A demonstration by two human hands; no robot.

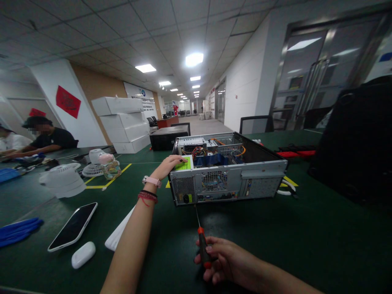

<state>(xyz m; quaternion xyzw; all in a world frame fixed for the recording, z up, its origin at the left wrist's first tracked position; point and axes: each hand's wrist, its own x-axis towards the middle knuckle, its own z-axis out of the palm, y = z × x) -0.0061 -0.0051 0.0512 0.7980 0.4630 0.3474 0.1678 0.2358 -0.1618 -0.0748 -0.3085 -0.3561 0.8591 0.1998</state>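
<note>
An open computer case (260, 185) lies on its side on the green table, its rear panel facing me and its cables and parts showing from above. My left hand (171, 164) rests flat on the case's near left corner, touching the power supply with a yellow-green label (186, 163). Below the case, my right hand (219, 257) holds a screwdriver (203, 248) by its dark and red handle. The shaft points away from me, and its tip is near the lower edge of the rear panel; whether it touches a screw cannot be made out.
On the left are a phone (75, 224), a white earbud case (83, 255), blue gloves (18, 231), a white jug (63, 179) and a small fan (93, 169). White boxes (125, 126) stand behind. A black bag-like object (352, 143) is at right. People sit far left.
</note>
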